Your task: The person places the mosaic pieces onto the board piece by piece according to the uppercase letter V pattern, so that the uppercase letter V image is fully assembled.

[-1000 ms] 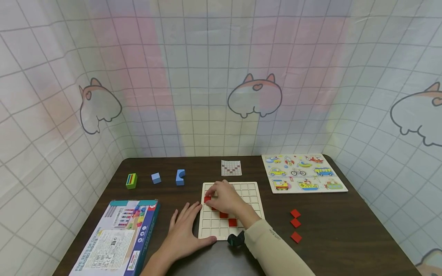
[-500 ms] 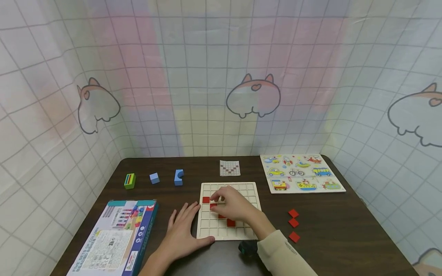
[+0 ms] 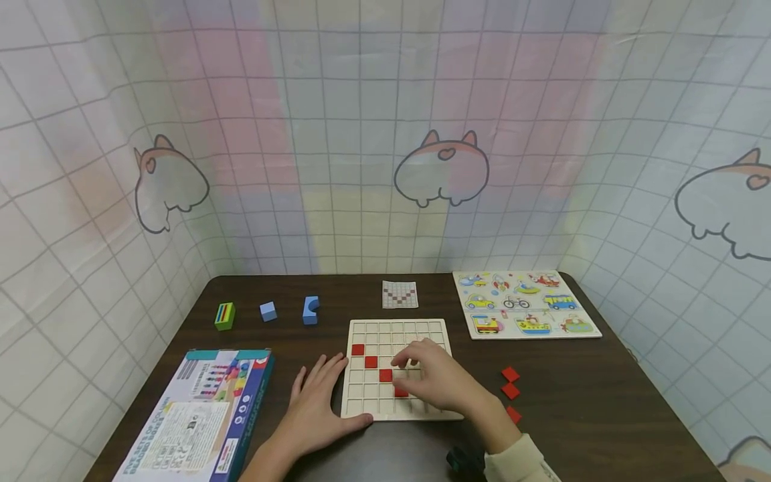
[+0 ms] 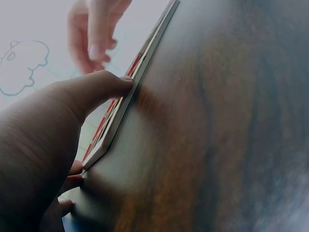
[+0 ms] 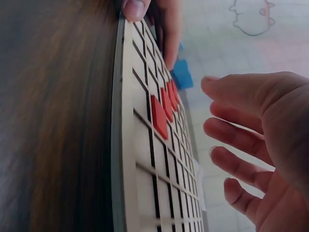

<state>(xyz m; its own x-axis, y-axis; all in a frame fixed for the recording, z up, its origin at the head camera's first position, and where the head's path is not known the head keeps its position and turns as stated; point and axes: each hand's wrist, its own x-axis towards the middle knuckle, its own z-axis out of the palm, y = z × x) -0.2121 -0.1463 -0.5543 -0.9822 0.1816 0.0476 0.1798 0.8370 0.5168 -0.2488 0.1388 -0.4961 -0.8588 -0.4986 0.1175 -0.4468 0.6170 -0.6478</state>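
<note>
A cream grid board (image 3: 365, 404) lies on the table with several red square tiles (image 3: 385, 375) set in its cells along a diagonal. My left hand (image 3: 319, 412) rests at the board's near left corner, fingers extended along the left edge and thumb (image 4: 104, 89) touching the front edge. Over the right part of the board hovers my right hand (image 3: 436, 378), its fingers loosely bent and nothing between them. In the right wrist view, a gap separates those fingers (image 5: 236, 133) from the seated red tiles (image 5: 159, 117). The right thumb overlaps the nearest tile in the head view.
Three loose red tiles (image 3: 510, 390) lie right of the board. Behind it is a small grid-pattern card (image 3: 400, 294). A vehicle picture board (image 3: 524, 304) sits back right. To the left are a large box (image 3: 199, 415), blue blocks (image 3: 310, 310) and a green striped block (image 3: 225, 316).
My right hand has moved right and toward me, from the upper left tile across the board, uncovering tiles in the diagonal. My left hand has stayed at the corner.
</note>
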